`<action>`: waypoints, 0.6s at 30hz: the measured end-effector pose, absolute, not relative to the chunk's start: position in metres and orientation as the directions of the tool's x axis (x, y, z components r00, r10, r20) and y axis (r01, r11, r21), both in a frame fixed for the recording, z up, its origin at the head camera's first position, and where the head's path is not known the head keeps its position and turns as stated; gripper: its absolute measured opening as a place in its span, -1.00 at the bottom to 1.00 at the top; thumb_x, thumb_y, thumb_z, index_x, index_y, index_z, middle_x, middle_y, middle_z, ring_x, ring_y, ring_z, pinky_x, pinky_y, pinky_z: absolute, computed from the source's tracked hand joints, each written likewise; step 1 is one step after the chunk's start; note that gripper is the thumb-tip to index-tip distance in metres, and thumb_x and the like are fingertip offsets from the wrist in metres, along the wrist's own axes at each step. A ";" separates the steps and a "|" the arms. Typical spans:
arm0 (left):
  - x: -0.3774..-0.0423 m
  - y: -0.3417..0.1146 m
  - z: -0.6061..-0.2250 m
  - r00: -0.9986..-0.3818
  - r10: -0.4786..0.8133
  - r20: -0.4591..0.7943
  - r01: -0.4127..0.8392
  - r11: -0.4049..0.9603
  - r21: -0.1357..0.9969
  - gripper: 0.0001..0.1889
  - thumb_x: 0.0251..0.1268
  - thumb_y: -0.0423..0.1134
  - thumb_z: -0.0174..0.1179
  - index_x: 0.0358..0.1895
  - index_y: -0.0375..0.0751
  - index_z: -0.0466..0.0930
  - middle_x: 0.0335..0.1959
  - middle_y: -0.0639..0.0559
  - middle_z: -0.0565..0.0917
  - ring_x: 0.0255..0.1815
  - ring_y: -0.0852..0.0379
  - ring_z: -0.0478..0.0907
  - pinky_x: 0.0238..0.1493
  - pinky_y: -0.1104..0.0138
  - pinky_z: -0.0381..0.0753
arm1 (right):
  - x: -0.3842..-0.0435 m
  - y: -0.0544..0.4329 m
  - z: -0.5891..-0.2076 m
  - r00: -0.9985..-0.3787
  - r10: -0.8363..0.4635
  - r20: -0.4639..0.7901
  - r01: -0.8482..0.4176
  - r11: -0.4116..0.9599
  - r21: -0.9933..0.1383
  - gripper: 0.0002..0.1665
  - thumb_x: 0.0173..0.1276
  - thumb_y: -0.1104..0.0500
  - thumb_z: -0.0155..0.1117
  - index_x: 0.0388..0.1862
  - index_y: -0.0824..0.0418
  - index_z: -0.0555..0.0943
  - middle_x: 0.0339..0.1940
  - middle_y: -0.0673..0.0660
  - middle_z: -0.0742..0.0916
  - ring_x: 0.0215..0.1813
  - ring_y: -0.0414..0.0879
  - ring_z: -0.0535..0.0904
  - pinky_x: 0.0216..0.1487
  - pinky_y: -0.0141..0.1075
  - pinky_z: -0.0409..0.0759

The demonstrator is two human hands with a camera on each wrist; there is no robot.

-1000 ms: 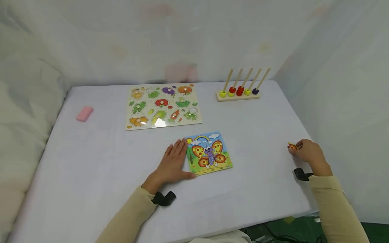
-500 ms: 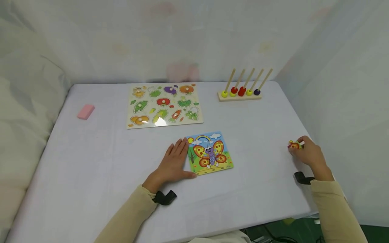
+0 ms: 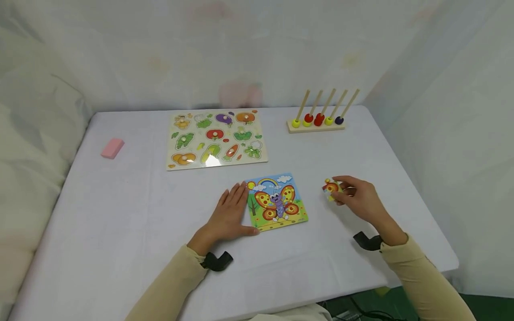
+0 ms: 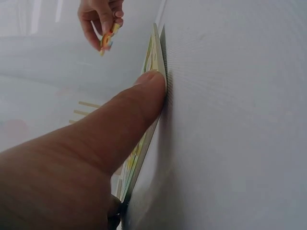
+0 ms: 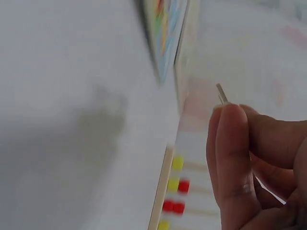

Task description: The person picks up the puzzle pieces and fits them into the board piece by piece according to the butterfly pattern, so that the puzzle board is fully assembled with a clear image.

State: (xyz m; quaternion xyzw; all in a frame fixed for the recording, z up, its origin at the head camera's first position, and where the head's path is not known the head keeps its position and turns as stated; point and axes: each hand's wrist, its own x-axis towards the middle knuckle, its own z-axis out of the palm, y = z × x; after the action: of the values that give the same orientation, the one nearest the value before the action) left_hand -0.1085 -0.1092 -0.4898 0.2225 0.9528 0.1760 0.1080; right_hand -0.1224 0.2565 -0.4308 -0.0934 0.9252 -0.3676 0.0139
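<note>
A square butterfly puzzle board point(image 3: 277, 203) lies flat at the middle of the table. My left hand point(image 3: 226, 218) rests along its left side, fingers straight, the thumb point(image 4: 136, 98) touching the board's edge in the left wrist view. To the right of the board, my right hand point(image 3: 359, 198) pinches a small, flat puzzle piece point(image 3: 331, 189) between thumb and fingertips. An orange swirl with yellow and red shows on the piece. It is held above the table, its shadow falling below. From the right wrist, only its thin edge point(image 5: 221, 93) shows past the fingers.
Behind the board lies a vegetable peg puzzle point(image 3: 217, 139). A wooden bead stand point(image 3: 316, 128) with upright rods and coloured beads stands at the back right. A pink block point(image 3: 113, 148) is at the far left. The white-covered table point(image 3: 289, 272) ends at the front, near cables.
My right hand has lifted the puzzle piece from near the table's right edge and carried it left towards the butterfly board. My left hand has stayed in place.
</note>
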 end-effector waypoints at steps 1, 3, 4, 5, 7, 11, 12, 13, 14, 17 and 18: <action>-0.109 -0.109 -0.490 -0.877 0.463 -0.127 0.387 0.839 0.384 0.29 -0.11 0.42 0.29 0.54 -0.27 -0.20 0.60 -0.09 -0.22 0.60 -0.05 -0.31 0.54 -0.04 -0.25 | -0.122 0.249 -0.431 -0.978 -0.209 0.015 -0.161 0.703 -0.693 -0.47 0.21 0.29 0.38 0.18 0.28 0.54 -0.22 0.22 0.68 -0.33 -0.13 0.69 -0.37 -0.36 0.67; -0.109 -0.110 -0.491 -0.877 0.462 -0.129 0.386 0.840 0.381 0.29 -0.11 0.43 0.29 0.54 -0.26 -0.20 0.60 -0.08 -0.23 0.60 -0.05 -0.32 0.54 -0.04 -0.25 | -0.121 0.235 -0.432 -0.964 -0.265 -0.025 -0.173 0.698 -0.695 -0.42 0.17 0.27 0.42 0.20 0.27 0.54 -0.19 0.19 0.69 -0.26 -0.08 0.68 -0.31 -0.37 0.67; -0.109 -0.110 -0.491 -0.878 0.461 -0.130 0.385 0.841 0.379 0.29 -0.11 0.43 0.29 0.54 -0.26 -0.20 0.60 -0.08 -0.23 0.60 -0.05 -0.32 0.54 -0.04 -0.24 | -0.121 0.230 -0.433 -0.956 -0.290 -0.039 -0.184 0.699 -0.691 -0.41 0.15 0.26 0.44 0.20 0.26 0.55 -0.18 0.17 0.69 -0.24 -0.07 0.67 -0.28 -0.39 0.66; -0.109 -0.110 -0.491 -0.878 0.461 -0.130 0.385 0.841 0.379 0.29 -0.11 0.43 0.28 0.54 -0.26 -0.20 0.60 -0.08 -0.23 0.60 -0.05 -0.32 0.54 -0.04 -0.24 | -0.121 0.224 -0.435 -0.948 -0.314 -0.047 -0.198 0.703 -0.683 -0.40 0.12 0.25 0.46 0.19 0.25 0.56 -0.18 0.15 0.70 -0.22 -0.08 0.66 -0.26 -0.41 0.65; -0.109 -0.111 -0.492 -0.878 0.462 -0.129 0.386 0.841 0.379 0.29 -0.11 0.43 0.29 0.54 -0.26 -0.20 0.60 -0.08 -0.22 0.60 -0.05 -0.32 0.54 -0.04 -0.24 | -0.121 0.216 -0.439 -0.934 -0.352 -0.053 -0.224 0.696 -0.682 -0.38 0.07 0.23 0.51 0.17 0.24 0.59 -0.20 0.12 0.70 -0.24 -0.11 0.62 -0.24 -0.42 0.63; -0.109 -0.111 -0.492 -0.877 0.463 -0.125 0.387 0.837 0.388 0.29 -0.11 0.42 0.29 0.54 -0.26 -0.20 0.60 -0.09 -0.22 0.60 -0.06 -0.32 0.54 -0.05 -0.25 | -0.123 0.205 -0.447 -0.904 -0.427 -0.021 -0.299 0.666 -0.683 -0.39 0.00 0.19 0.56 0.09 0.27 0.64 -0.29 0.04 0.70 -0.31 -0.17 0.55 -0.29 -0.43 0.59; -0.109 -0.111 -0.492 -0.878 0.463 -0.126 0.385 0.837 0.389 0.29 -0.11 0.42 0.30 0.54 -0.26 -0.21 0.60 -0.08 -0.22 0.60 -0.05 -0.32 0.54 -0.05 -0.25 | -0.124 0.203 -0.450 -0.895 -0.446 -0.010 -0.320 0.659 -0.681 -0.39 -0.02 0.18 0.57 0.07 0.27 0.64 -0.34 0.01 0.68 -0.33 -0.19 0.52 -0.32 -0.43 0.56; -0.109 -0.111 -0.492 -0.878 0.461 -0.127 0.384 0.838 0.388 0.29 -0.11 0.42 0.30 0.54 -0.26 -0.21 0.60 -0.08 -0.23 0.60 -0.05 -0.32 0.54 -0.04 -0.26 | -0.124 0.201 -0.452 -0.885 -0.466 0.003 -0.346 0.652 -0.675 -0.40 -0.03 0.16 0.57 0.05 0.27 0.65 -0.37 -0.01 0.66 -0.35 -0.21 0.50 -0.34 -0.43 0.54; -0.109 -0.111 -0.493 -0.879 0.460 -0.126 0.383 0.838 0.388 0.29 -0.11 0.42 0.30 0.54 -0.26 -0.21 0.60 -0.08 -0.23 0.60 -0.05 -0.32 0.54 -0.04 -0.26 | -0.125 0.200 -0.454 -0.875 -0.484 0.015 -0.369 0.645 -0.669 -0.40 -0.04 0.14 0.58 0.03 0.27 0.66 -0.40 -0.03 0.64 -0.37 -0.21 0.48 -0.36 -0.43 0.51; -0.109 -0.110 -0.493 -0.879 0.462 -0.121 0.386 0.837 0.387 0.29 -0.11 0.42 0.30 0.54 -0.26 -0.21 0.60 -0.08 -0.22 0.60 -0.05 -0.31 0.54 -0.05 -0.25 | -0.126 0.196 -0.459 -0.855 -0.516 0.037 -0.411 0.634 -0.655 -0.43 -0.05 0.08 0.59 -0.03 0.26 0.69 -0.48 -0.04 0.57 -0.42 -0.23 0.41 -0.41 -0.43 0.42; -0.108 -0.110 -0.492 -0.878 0.463 -0.120 0.387 0.836 0.390 0.29 -0.11 0.41 0.30 0.54 -0.26 -0.20 0.60 -0.08 -0.21 0.60 -0.05 -0.31 0.54 -0.05 -0.25 | -0.126 0.194 -0.461 -0.855 -0.517 0.040 -0.416 0.639 -0.647 -0.44 -0.05 0.07 0.59 -0.04 0.25 0.69 -0.48 -0.03 0.56 -0.42 -0.21 0.40 -0.41 -0.43 0.40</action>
State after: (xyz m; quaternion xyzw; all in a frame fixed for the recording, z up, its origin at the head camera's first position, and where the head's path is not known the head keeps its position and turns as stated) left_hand -0.1084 -0.1101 -0.4922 0.2230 0.9523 0.1801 0.1052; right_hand -0.1263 0.1942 -0.4605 -0.2587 0.9021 -0.3371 0.0746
